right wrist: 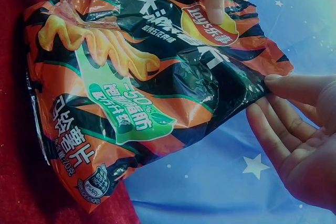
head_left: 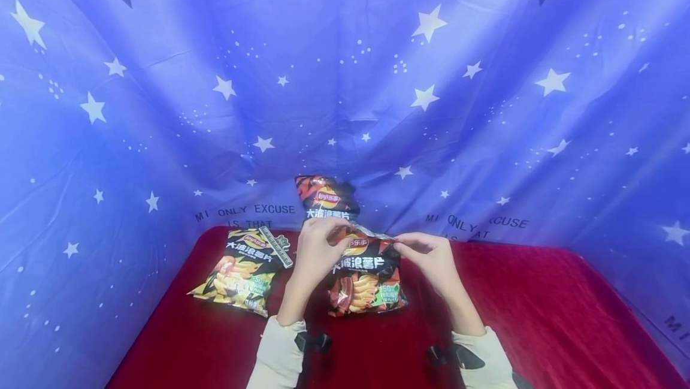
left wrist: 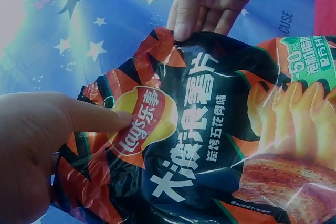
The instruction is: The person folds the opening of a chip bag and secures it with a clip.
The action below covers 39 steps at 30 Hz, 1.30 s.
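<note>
Both hands hold an orange-and-black Lay's chip bag (head_left: 366, 296) by its upper part. The thumb of my left hand (head_left: 318, 248) lies on the bag's yellow-and-red logo in the left wrist view, while its other fingers are behind the film. My right hand (head_left: 431, 254) pinches the bag's upper right edge between thumb and fingers, seen close up in the right wrist view (right wrist: 299, 129). The top of the bag is creased and tilted. Whether it is open cannot be seen.
Another orange-and-black chip bag (head_left: 326, 197) stands behind, against the blue star-print cloth (head_left: 345, 77). To the left, a yellow-and-black chip bag (head_left: 237, 275) lies on the red cloth-covered table (head_left: 539, 311), with a green-and-white ridged strip (head_left: 277, 248) on its top corner.
</note>
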Motion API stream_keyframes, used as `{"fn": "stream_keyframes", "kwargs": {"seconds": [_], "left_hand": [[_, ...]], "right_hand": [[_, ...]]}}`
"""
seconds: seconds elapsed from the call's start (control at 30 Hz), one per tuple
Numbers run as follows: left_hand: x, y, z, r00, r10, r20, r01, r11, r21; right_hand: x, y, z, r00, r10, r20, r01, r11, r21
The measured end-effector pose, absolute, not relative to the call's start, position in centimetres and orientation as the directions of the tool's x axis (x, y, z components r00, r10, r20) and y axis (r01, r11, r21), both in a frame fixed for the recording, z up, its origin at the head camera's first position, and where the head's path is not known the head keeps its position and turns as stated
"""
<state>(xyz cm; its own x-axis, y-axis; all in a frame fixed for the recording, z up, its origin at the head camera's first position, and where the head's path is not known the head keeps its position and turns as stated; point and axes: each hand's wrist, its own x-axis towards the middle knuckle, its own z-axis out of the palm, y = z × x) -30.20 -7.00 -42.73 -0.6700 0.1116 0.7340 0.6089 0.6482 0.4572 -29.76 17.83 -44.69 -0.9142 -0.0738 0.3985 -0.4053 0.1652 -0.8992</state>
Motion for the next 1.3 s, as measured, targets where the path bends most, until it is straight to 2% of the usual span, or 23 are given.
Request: {"fn": "stream_keyframes", "kwargs": {"seconds": [0.3, 0.83, 1.17, 1.3], "left_hand": [[-30.3, -7.8, -42.6, -0.721, 0.136, 0.679, 0.636, 0.518, 0.572], [-30.5, -7.8, -42.8, -0.730, 0.087, 0.678, 0.643, 0.421, 0.639], [-30.6, -8.0, -43.0, -0.725, 0.097, 0.682, 0.655, 0.406, 0.638], [-30.5, -8.0, -42.8, -0.728, 0.112, 0.676, 0.656, 0.398, 0.641]], "right_hand": [[-29.8, 17.7, -44.8, -0.919, -0.061, 0.390, -0.395, 0.164, -0.904], [-29.7, 18.3, -44.7, -0.882, -0.152, 0.445, -0.467, 0.172, -0.867], [-29.6, 18.7, -44.6, -0.841, -0.238, 0.486, -0.530, 0.180, -0.829], [-29.6, 18.7, -44.5, -0.851, -0.236, 0.469, -0.514, 0.189, -0.837]]}}
